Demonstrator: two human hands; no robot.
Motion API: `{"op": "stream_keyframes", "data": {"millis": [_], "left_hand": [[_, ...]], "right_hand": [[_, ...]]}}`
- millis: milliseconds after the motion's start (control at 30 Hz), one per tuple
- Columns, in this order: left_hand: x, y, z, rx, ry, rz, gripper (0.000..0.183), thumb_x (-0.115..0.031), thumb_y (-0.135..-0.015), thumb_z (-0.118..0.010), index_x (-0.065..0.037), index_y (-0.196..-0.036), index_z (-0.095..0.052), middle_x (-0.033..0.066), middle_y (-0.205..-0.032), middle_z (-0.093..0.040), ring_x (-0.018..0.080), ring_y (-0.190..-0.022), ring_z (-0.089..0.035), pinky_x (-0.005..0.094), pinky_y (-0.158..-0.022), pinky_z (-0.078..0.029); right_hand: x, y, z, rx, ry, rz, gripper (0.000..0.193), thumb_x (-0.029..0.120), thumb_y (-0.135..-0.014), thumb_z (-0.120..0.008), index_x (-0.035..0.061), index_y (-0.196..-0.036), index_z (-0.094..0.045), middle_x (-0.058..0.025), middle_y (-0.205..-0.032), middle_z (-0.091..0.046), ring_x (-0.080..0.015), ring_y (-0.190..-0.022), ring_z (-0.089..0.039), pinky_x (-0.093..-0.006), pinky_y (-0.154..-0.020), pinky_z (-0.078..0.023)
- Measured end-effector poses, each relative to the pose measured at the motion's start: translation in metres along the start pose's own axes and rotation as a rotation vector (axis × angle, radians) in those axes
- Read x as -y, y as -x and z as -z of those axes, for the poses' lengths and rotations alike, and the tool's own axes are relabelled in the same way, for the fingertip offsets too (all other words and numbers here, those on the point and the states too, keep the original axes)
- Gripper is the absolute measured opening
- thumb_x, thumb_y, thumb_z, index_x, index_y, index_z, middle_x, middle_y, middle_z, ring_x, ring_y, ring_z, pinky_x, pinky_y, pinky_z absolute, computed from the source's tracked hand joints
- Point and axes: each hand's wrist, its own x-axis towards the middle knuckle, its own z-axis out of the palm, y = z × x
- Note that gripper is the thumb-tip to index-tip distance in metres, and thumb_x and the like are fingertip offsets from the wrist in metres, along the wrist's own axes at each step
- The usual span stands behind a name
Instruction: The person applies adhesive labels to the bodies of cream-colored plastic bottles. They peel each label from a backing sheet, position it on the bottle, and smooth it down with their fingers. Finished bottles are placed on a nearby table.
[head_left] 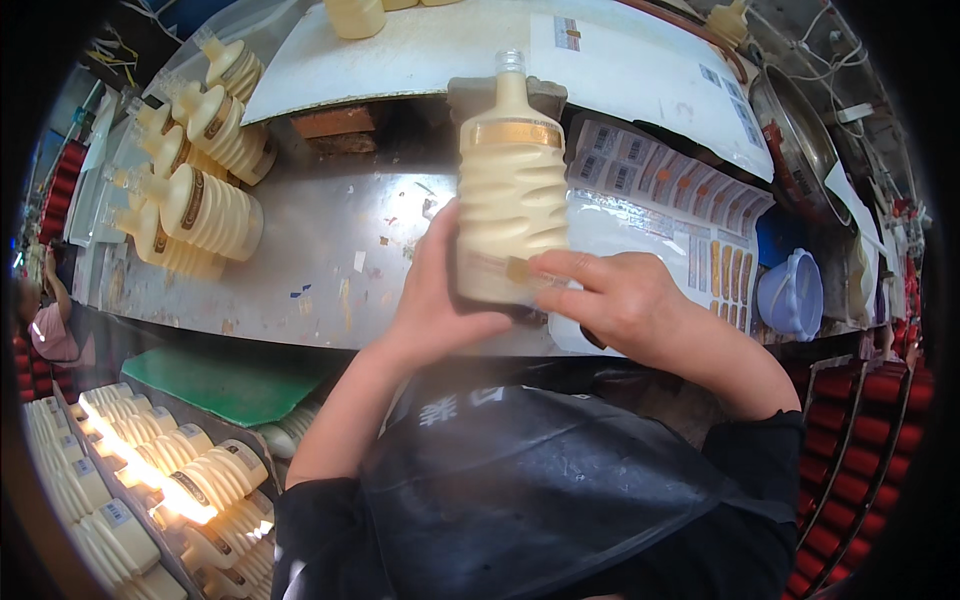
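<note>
A cream bottle (512, 205) with wavy ridges, a clear threaded neck and a gold band at its shoulder lies on the bench, neck pointing away from me. My left hand (428, 300) is closed around its lower left side, the thumb stretched out near the base. At the lower right of the bottle, my right hand (610, 290) pinches the edge of a small see-through label (516, 270) with a gold patch. That label lies against the bottle's lower side; the fingertips partly hide it. A printed label sheet (665, 180) lies just right of the bottle.
Several finished-looking cream bottles (215, 215) lie stacked at the left. A white board (420, 70) spans the far side, near a brick (335, 122). A blue-white bucket (792, 295) stands at the right. Crates of bottles (190, 470) sit lower left, beside a green sheet (220, 380).
</note>
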Motion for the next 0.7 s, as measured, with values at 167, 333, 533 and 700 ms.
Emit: {"op": "stream_keyframes", "data": {"millis": [167, 333, 533, 700], "left_hand": [[-0.005, -0.008, -0.016, -0.149, 0.346, 0.103, 0.088, -0.021, -0.088, -0.073, -0.001, -0.158, -0.026, 0.0198, -0.156, -0.039, 0.0313, -0.149, -0.035, 0.0435, -0.124, -0.028], [-0.002, -0.008, -0.03, -0.217, 0.305, -0.002, 0.076, -0.022, -0.096, -0.067, 0.0, -0.158, -0.027, 0.0201, -0.155, -0.042, 0.0303, -0.148, -0.037, 0.0429, -0.123, -0.028], [-0.001, -0.003, -0.026, -0.223, 0.458, 0.047, 0.076, -0.023, -0.097, -0.067, 0.0, -0.158, -0.028, 0.0215, -0.154, -0.043, 0.03, -0.147, -0.039, 0.0424, -0.122, -0.03], [0.0, -0.004, -0.035, -0.237, 0.32, 0.037, 0.073, -0.022, -0.097, -0.066, 0.0, -0.157, -0.03, 0.0213, -0.153, -0.045, 0.029, -0.145, -0.042, 0.0417, -0.12, -0.033]], "right_hand": [[-0.015, 0.024, -0.025, -0.067, -0.017, -0.116, 0.036, -0.003, -0.074, -0.066, 0.0158, -0.104, -0.073, -0.0055, -0.124, -0.07, -0.023, -0.065, -0.068, -0.0341, -0.052, -0.054], [-0.023, 0.045, -0.039, -0.156, -0.062, -0.169, 0.028, 0.0, -0.076, -0.072, 0.0131, -0.101, -0.076, -0.0072, -0.123, -0.07, -0.0166, -0.061, -0.067, -0.0304, -0.052, -0.054], [-0.01, 0.053, -0.047, -0.143, -0.525, -0.84, 0.029, 0.017, -0.096, -0.074, 0.0027, -0.121, -0.071, -0.0048, -0.097, -0.069, -0.0063, -0.064, -0.055, -0.023, -0.06, -0.044], [-0.004, 0.037, -0.075, -0.258, -0.9, -1.021, 0.056, 0.025, -0.095, -0.075, -0.0053, -0.138, -0.057, -0.0009, -0.081, -0.063, -0.0068, -0.075, -0.058, -0.024, -0.069, -0.047]]}}
